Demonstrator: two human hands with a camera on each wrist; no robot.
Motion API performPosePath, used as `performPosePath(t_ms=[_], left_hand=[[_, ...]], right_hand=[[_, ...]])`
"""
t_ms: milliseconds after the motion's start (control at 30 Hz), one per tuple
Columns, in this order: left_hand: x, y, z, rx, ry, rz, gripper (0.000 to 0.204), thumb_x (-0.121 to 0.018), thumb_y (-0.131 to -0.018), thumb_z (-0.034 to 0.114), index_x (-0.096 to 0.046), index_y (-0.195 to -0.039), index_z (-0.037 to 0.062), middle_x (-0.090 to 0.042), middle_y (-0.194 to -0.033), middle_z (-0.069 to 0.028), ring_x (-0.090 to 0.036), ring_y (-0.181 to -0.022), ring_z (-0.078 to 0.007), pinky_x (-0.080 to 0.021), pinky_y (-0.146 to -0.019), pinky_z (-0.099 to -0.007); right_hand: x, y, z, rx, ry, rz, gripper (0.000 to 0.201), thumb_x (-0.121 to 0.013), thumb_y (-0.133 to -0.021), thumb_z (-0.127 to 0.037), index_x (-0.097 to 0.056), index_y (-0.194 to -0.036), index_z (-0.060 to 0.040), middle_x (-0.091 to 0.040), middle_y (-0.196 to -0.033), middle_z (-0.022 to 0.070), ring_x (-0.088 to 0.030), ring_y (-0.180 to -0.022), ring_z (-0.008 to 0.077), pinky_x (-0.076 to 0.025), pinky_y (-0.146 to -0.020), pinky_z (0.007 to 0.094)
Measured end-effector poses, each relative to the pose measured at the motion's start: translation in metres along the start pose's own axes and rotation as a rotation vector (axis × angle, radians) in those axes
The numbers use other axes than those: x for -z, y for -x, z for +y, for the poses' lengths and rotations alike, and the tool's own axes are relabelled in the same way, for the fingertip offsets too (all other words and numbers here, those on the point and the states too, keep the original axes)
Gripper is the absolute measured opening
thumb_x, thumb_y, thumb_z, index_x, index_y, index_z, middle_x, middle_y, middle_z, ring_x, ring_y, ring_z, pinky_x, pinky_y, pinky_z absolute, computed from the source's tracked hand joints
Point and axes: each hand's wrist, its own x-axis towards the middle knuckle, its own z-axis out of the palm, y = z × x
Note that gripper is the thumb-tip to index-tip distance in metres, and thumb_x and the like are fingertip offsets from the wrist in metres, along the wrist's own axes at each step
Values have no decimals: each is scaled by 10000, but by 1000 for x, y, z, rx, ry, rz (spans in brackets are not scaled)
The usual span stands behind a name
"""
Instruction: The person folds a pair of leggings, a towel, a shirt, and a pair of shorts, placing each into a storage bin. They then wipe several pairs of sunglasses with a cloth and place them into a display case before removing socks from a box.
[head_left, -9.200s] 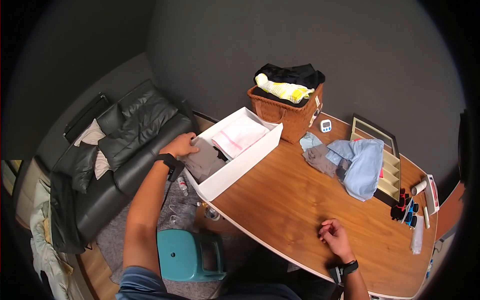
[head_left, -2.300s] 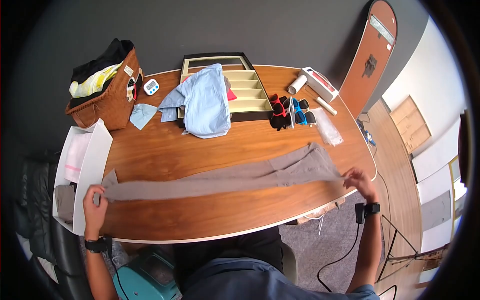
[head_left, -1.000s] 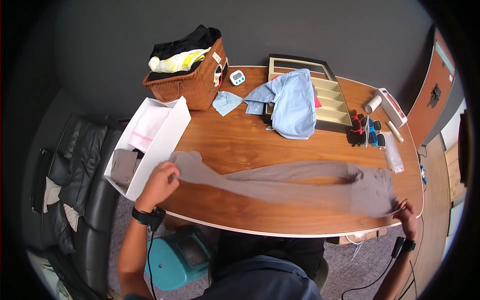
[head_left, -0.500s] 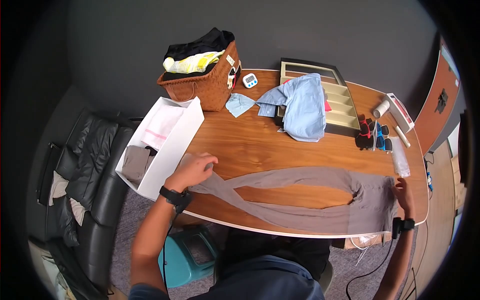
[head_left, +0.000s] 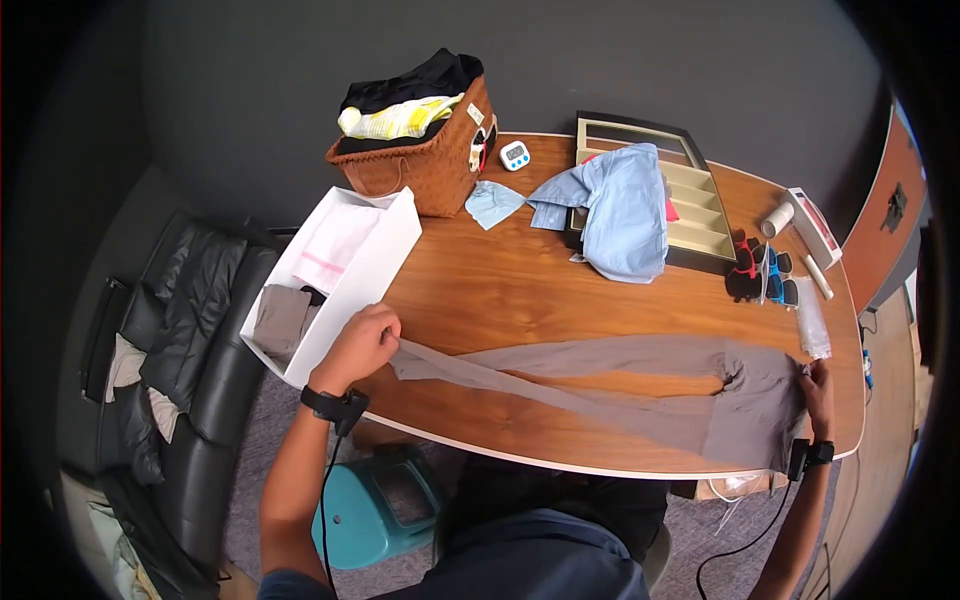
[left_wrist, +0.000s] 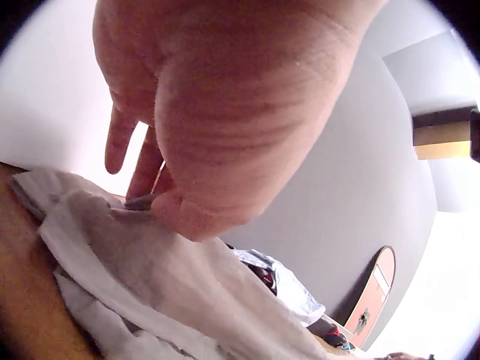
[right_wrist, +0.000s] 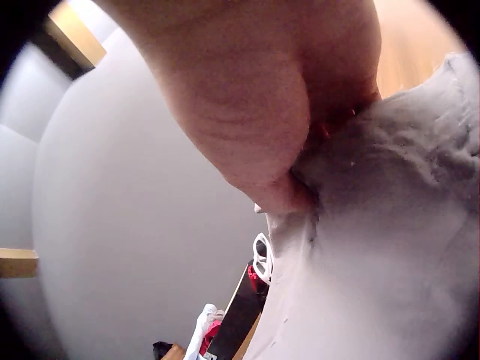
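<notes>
A pair of grey trousers [head_left: 755, 395] stretches lengthwise along the front of the wooden table [head_left: 480, 290], its waist to the right and its legs to the left. At the leg end, my left hand [head_left: 362, 345] pinches the cloth and lifts one leg into a taut strip. In the left wrist view the thumb and fingers of my left hand [left_wrist: 225, 127] meet on the trousers [left_wrist: 165, 277]. My right hand [head_left: 820, 390] grips the waist corner near the table's right edge. The right wrist view shows the thumb of my right hand [right_wrist: 247, 112] pressed on the trousers [right_wrist: 390, 247].
Left of the trousers stands a white box [head_left: 375, 270] with folded clothes. Behind are a brown basket [head_left: 415, 175] of clothes, a timer [head_left: 515, 155], and a blue shirt [head_left: 625, 220] over a compartment case [head_left: 700, 210]. Sunglasses [head_left: 745, 270] and a plastic sleeve [head_left: 813, 320] lie at right.
The trousers have swung down and spread flatter along the table's front. My left hand has drawn back slightly left, pulling one leg tight, while my right hand stays at the waist end.
</notes>
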Motion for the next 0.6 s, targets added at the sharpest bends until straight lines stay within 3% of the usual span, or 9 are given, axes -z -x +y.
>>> performPosePath(t_ms=[67, 133, 200, 233, 333, 467, 533, 600], left_hand=[[6, 6, 7, -6, 39, -37, 30, -565, -762, -14, -561, -791, -9, -604, -764, -142, -589, -711, -320, -465, -649, -398], [16, 14, 17, 199, 44, -205, 64, -577, -776, 17, -567, -827, -20, -602, -720, -140, -583, -645, -298, -458, -616, -371], [16, 19, 10, 249, 73, -257, 104, -587, -786, 28, -583, -880, -16, -593, -698, -122, -573, -631, -267, -460, -609, -353], [16, 21, 6, 292, 107, -311, 146, -597, -795, 39, -599, -932, -12, -584, -675, -105, -564, -616, -236, -461, -601, -335], [11, 20, 1, 340, 140, -260, 165, -614, -803, 65, -621, -950, -8, -574, -688, -93, -552, -625, -218, -466, -614, -332], [-5, 23, -16, 222, 64, -207, 120, -613, -809, 95, -604, -865, -10, -594, -719, -132, -589, -689, -274, -471, -643, -374], [-5, 19, -21, 179, 18, -344, 121, -622, -811, 104, -604, -861, -5, -602, -799, -145, -589, -755, -279, -470, -670, -387], [-6, 15, -25, 222, 1, -342, 115, -632, -813, 102, -610, -861, -1, -597, -820, -137, -590, -769, -274, -472, -679, -370]], right_hand=[[2, 4, -1, -6, -4, 25, 178, -587, -852, -55, -532, -1020, -36, -487, -808, -23, -440, -726, 68, -360, -644, 227], [1, 14, -14, -50, -2, 40, 226, -595, -852, -64, -536, -1068, -36, -490, -813, -19, -441, -725, 69, -360, -649, 224], [1, 15, -7, -80, 0, 54, 375, -627, -854, -100, -532, -1213, -41, -494, -829, -6, -440, -729, 77, -361, -658, 220], [-1, 16, -5, -77, -2, 49, 375, -627, -854, -100, -532, -1213, -41, -494, -829, -6, -440, -729, 77, -361, -658, 220], [-4, 14, 6, -52, -18, 116, 391, -646, -868, -105, -531, -1235, -35, -482, -841, -4, -429, -743, 81, -363, -667, 225], [-1, 6, 34, 57, 70, 142, 392, -644, -889, -93, -528, -1259, -33, -498, -908, 16, -457, -811, 114, -398, -750, 251], [2, 6, 39, 92, 126, 170, 398, -634, -897, -92, -523, -1275, -36, -522, -953, 28, -477, -848, 125, -412, -796, 259], [4, 6, 42, 66, 196, 187, 399, -636, -898, -92, -520, -1275, -31, -539, -990, 50, -496, -894, 154, -416, -855, 283]])
